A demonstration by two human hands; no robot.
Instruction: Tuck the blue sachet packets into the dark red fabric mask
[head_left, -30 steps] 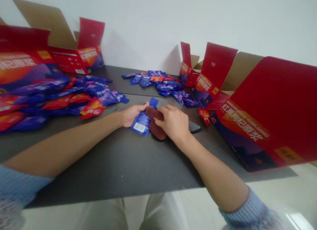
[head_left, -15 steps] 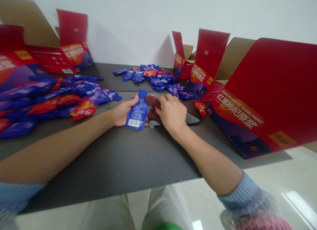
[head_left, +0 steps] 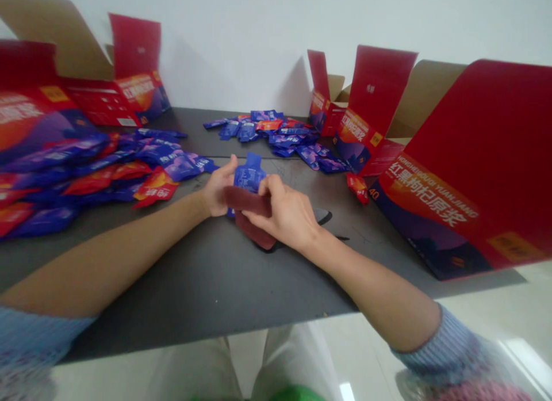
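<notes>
My left hand (head_left: 219,188) is closed around one side of a blue sachet (head_left: 250,175), thumb up, with printed text facing me. Across the sachet's lower half lies a dark red cloth (head_left: 248,201), folded and covering part of the print. My right hand (head_left: 291,211) pinches this cloth from the right, its fingers against the sachet. More of the cloth hangs below the fingers. A grey, black-edged piece (head_left: 322,216) shows on the table behind the right hand; whether it joins the cloth, I cannot tell.
A heap of blue and red sachets (head_left: 107,171) lies on the left, and another pile (head_left: 280,133) toward the wall. Open red cartons stand at the left (head_left: 138,96) and right (head_left: 466,188). One red sachet (head_left: 357,187) lies near the right cartons on the dark table (head_left: 207,291).
My right hand has brought the dark red cloth leftward over the sachet's lower part, covering its barcode. The left hand keeps its hold. The view has shifted slightly.
</notes>
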